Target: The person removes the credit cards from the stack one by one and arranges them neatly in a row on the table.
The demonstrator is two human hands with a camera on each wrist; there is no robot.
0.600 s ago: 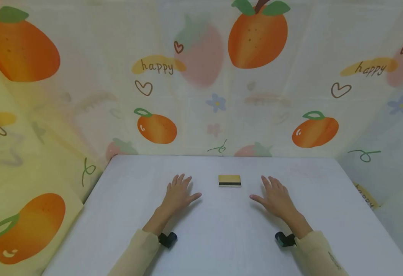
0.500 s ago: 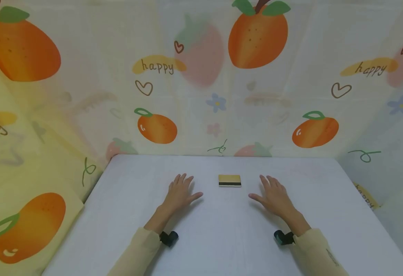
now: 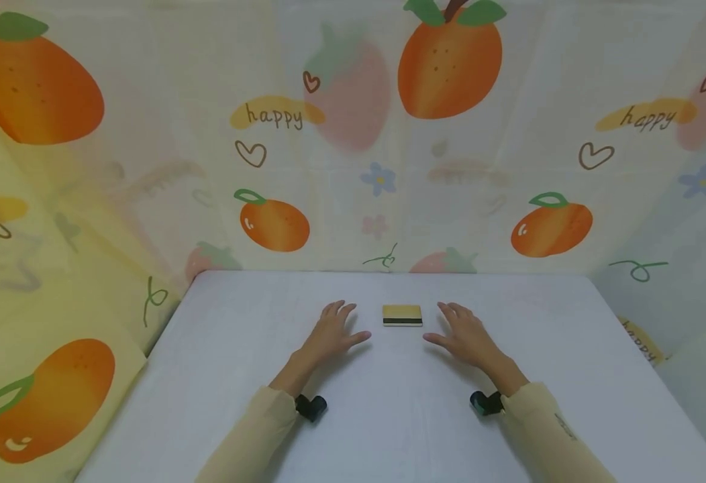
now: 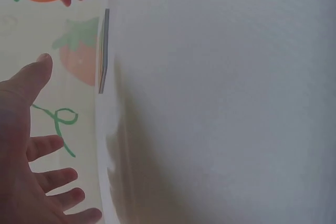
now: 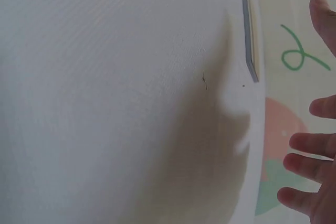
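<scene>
Between the two hands, toward the back of the white table, lies a small flat rectangle, gold on top with a black stripe and a pale front edge. Both wrist views show it nearly edge-on as a thin grey-edged strip. My left hand hovers to its left, fingers spread and thumb pointing inward. On the other side my right hand mirrors this, thumb also toward the rectangle. Each hand is a short gap away from it and holds nothing; their shadows fall on the tabletop.
A cloth wall printed with oranges, strawberries and "happy" rises behind the table's back edge. Similar cloth hangs on the left, and more on the right. A small black camera is strapped at each wrist.
Both hands have moved inward and slightly forward, so the gap on each side of the gold rectangle is smaller. The rectangle has stayed in place.
</scene>
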